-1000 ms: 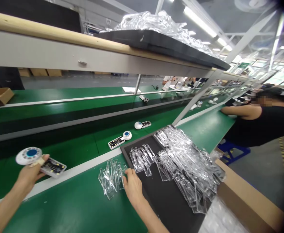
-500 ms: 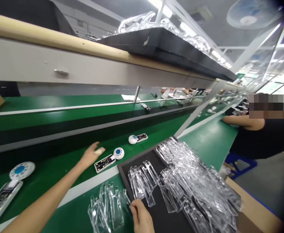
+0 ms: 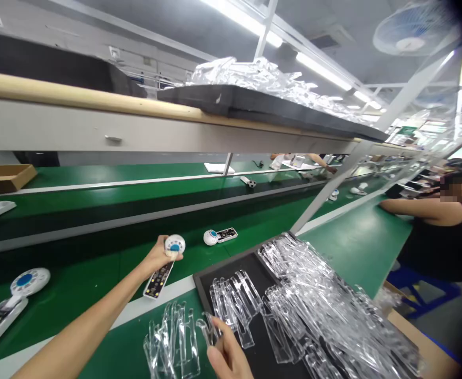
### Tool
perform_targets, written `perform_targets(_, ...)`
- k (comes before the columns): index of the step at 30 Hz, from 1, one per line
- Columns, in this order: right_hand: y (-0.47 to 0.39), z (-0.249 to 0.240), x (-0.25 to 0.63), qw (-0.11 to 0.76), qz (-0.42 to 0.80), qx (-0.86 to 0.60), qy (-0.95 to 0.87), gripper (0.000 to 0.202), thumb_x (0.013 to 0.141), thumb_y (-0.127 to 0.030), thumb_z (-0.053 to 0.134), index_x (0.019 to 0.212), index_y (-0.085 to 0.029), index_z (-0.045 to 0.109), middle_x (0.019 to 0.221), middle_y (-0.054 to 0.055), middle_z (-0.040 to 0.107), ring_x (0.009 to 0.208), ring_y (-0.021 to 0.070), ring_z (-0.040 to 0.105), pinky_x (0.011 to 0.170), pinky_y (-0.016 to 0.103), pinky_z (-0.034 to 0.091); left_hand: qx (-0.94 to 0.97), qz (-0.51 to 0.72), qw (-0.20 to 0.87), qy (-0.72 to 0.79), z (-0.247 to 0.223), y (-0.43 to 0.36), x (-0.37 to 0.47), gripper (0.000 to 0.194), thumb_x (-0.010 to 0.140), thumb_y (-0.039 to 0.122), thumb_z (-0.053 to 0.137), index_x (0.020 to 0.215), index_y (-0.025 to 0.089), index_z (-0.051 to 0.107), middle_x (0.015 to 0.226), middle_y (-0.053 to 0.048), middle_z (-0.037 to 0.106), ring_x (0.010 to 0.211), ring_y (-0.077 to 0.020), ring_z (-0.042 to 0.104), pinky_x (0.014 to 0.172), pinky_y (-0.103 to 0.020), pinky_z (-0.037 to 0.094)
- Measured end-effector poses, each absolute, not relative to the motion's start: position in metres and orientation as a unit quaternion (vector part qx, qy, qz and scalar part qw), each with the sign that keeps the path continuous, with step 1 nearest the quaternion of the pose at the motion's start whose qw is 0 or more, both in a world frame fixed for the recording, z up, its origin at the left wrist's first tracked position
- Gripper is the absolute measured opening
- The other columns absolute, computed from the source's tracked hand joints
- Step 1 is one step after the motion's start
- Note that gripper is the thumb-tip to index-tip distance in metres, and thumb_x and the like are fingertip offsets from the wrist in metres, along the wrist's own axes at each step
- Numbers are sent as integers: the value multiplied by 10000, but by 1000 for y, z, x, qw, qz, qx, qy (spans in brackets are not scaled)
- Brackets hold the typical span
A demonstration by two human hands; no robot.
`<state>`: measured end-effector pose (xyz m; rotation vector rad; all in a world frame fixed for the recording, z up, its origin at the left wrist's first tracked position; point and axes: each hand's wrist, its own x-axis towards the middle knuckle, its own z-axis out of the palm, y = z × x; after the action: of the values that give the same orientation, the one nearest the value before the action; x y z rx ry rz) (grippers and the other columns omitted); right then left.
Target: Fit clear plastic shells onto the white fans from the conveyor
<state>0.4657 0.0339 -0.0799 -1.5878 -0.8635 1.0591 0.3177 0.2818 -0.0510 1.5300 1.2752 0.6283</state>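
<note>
The head view looks along a green conveyor belt point(image 3: 97, 263). The left hand point(image 3: 160, 256) reaches out over the belt and grips a small device point(image 3: 163, 266), a white round head with a blue centre on a dark circuit board, lifted by its round end with the board hanging down toward the belt's pale edge strip. The right hand point(image 3: 225, 353), low in the picture and partly cut off by the bottom edge, pinches one clear plastic piece point(image 3: 207, 329) between thumb and fingers, just beside a loose cluster of clear pieces point(image 3: 171, 342) standing on the green surface.

To its right a black tray point(image 3: 215, 266) holds a great heap of the same clear pieces, which hides most of the tray floor. Two more devices lie on the belt: one near the tray point(image 3: 219, 236), another at the far left point(image 3: 10, 300), its board cut off by the frame. An overhead shelf point(image 3: 97, 123) carries a second dark tray point(image 3: 254, 102) heaped with clear plastic. A co-worker's arm point(image 3: 416, 208) rests on the bench at right.

No writing can be read anywhere; the board's markings are too small.
</note>
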Motion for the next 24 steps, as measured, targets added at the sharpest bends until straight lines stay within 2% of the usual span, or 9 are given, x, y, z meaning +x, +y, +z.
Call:
perform_targets(4,57,-33,441,431,405,-674,-442,564,741,-506,567,1252,-271,521,695,-10,445,612,155,462,622,280,417,537,356,561,521,-8,243,282,766,688,527,647,1284,231,268,1170,-109,552,951,-217,603,761,-313,482)
perform_targets(7,69,-2,412,357,295,-697,-548,534,834,-489,465,1339,-324,415,876,49,538,722,207,558,642,310,457,432,381,657,486,11,205,265,703,681,548,659,1265,292,362,1138,-82,581,928,-224,602,713,-314,478)
perform_targets(9,72,11,393,291,223,-704,-608,529,868,-435,422,1375,-294,364,948,86,546,754,239,586,624,341,477,399,390,678,479,19,181,260,627,685,553,652,1198,259,444,1061,-82,602,885,-217,596,680,-301,472)
perform_targets(12,70,15,370,222,146,-717,-644,521,879,-355,403,1381,-224,363,923,115,541,767,275,595,579,377,497,392,409,660,494,29,151,258,600,689,551,645,1168,245,452,1017,-73,606,827,-197,593,655,-288,469)
perform_targets(15,62,6,357,228,98,-727,-640,506,883,-338,403,1374,-220,371,956,129,541,815,286,592,584,390,515,400,431,611,531,40,132,257,647,637,558,680,1158,251,448,1016,-65,606,791,-193,596,603,-267,458)
perform_targets(17,57,-3,353,251,80,-723,-639,506,890,-346,401,1385,-255,344,1047,139,537,909,301,578,673,430,520,397,442,592,544,47,124,254,657,616,553,696,1143,245,454,989,-59,610,758,-181,591,569,-250,448)
perform_targets(20,49,-12,352,286,100,-701,-646,552,913,-365,364,1430,-343,173,1194,122,504,1022,304,550,745,444,510,377,463,600,533,54,117,249,646,632,536,696,1150,237,452,995,-63,614,781,-187,601,598,-262,477)
perform_targets(22,44,-11,355,300,142,-684,-650,576,930,-363,319,1434,-379,42,1166,94,525,948,268,587,657,372,524,366,480,606,518,54,112,247,646,637,527,700,1161,234,462,1024,-72,619,833,-212,612,638,-287,498)
perform_targets(24,39,-4,359,306,166,-672,-654,575,938,-367,303,1433,-382,12,1046,66,562,817,229,609,584,319,510,365,499,619,484,49,107,246,615,653,521,693,1158,234,493,1072,-75,622,922,-236,605,708,-308,510)
